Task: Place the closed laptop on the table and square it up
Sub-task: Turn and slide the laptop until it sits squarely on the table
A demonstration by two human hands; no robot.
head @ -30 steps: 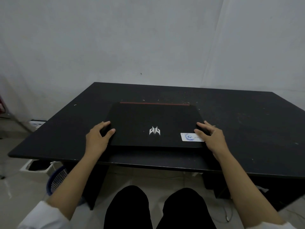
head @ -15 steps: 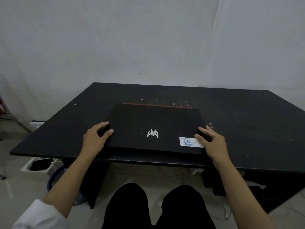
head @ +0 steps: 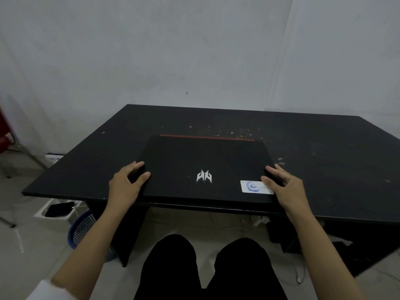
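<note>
A closed black laptop [head: 205, 161] lies flat on the black table [head: 324, 161], near its front edge. It has a silver logo on the lid, a red strip along its far edge and a white sticker at the near right corner. My left hand [head: 125, 182] grips the laptop's left edge, thumb on the lid and fingers around the side. My right hand [head: 283, 185] holds the right edge the same way, thumb over the sticker.
A grey wall stands right behind the table. On the floor to the left are a blue mesh basket [head: 83, 228] and a white box [head: 58, 211] with a dark item in it. My knees are under the table's front edge. Cables lie on the floor at right.
The laptop slid slightly toward the table's front edge with both hands on its sides. Its far edge now looks a little tilted against the table's back edge.
</note>
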